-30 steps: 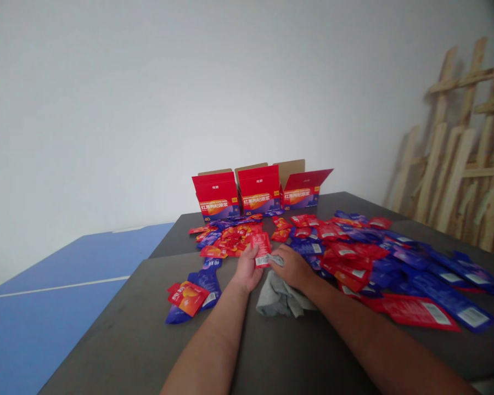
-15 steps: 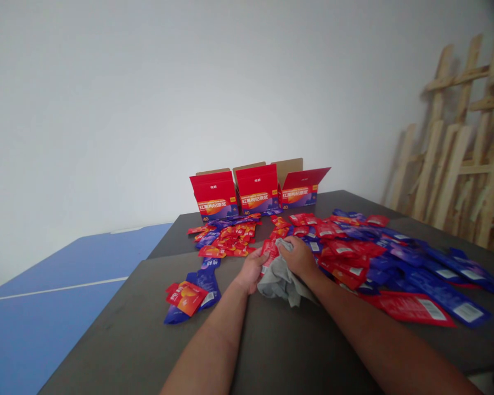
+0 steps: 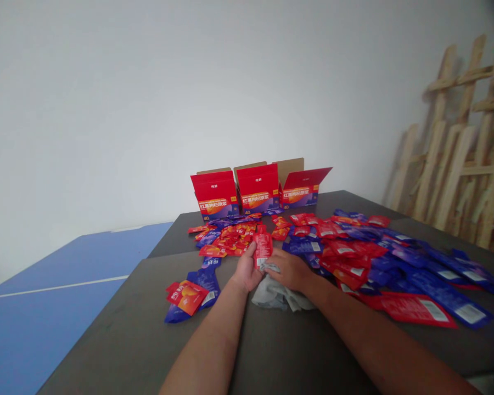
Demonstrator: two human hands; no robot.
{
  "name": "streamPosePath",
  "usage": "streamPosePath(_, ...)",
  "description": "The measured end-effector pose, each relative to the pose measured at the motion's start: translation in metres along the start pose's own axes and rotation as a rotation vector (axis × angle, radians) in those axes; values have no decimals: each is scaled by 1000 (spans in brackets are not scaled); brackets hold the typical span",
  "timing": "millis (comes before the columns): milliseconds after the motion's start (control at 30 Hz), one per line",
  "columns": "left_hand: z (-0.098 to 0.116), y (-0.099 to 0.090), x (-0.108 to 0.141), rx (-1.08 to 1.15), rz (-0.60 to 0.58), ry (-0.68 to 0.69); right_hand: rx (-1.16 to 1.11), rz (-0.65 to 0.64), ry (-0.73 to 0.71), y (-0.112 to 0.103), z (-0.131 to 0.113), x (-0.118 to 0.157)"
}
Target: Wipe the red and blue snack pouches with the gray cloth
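My left hand (image 3: 248,270) grips a red pouch (image 3: 263,247) with a narrow spout-like top, its printed back and barcode facing me. Closed on a grey cloth (image 3: 278,294), my right hand (image 3: 290,270) presses a fold of it against the lower end of that pouch. The rest of the cloth hangs crumpled below both hands, over the dark table. To the left of my hands, a small red sachet (image 3: 187,296) lies on top of blue pouches (image 3: 205,281). Just beyond my left hand is a pile of red and orange sachets (image 3: 230,240).
Three red cartons with raised flaps (image 3: 257,192) stand at the back by the wall. A large heap of blue and red pouches (image 3: 354,255) covers the table's (image 3: 127,329) right side. A blue table (image 3: 74,291) adjoins on the left; wooden frames (image 3: 456,153) lean at right.
The pouch is now upright with more of its face showing. My right hand and the cloth have shifted from its upper part down to its lower end.
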State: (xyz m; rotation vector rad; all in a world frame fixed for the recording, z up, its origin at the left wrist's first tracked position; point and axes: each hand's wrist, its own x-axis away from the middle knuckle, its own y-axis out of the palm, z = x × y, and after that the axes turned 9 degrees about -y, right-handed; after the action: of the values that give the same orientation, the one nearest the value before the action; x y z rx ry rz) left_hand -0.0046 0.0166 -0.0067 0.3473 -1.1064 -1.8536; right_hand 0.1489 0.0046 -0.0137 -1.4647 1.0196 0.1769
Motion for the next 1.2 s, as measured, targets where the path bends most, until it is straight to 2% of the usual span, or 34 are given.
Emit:
streamPosePath(67, -3, 3, 2, -31, -47, -76, 44, 5, 36, 1, 2, 1)
streamPosePath(167, -8, 7, 5, -60, -111, -145, 84, 111, 121, 2, 9, 0)
streamPosePath(400, -13, 9, 5, -92, -98, -168, 73, 250, 225, 3, 21, -1)
streamPosePath(800, -14, 6, 3, -95, -51, -95, 118, 281, 294, 0, 23, -1)
streamPosePath(1200, -12, 4, 4, -151, -92, -158, 121, 505, 496, -13, 37, -4)
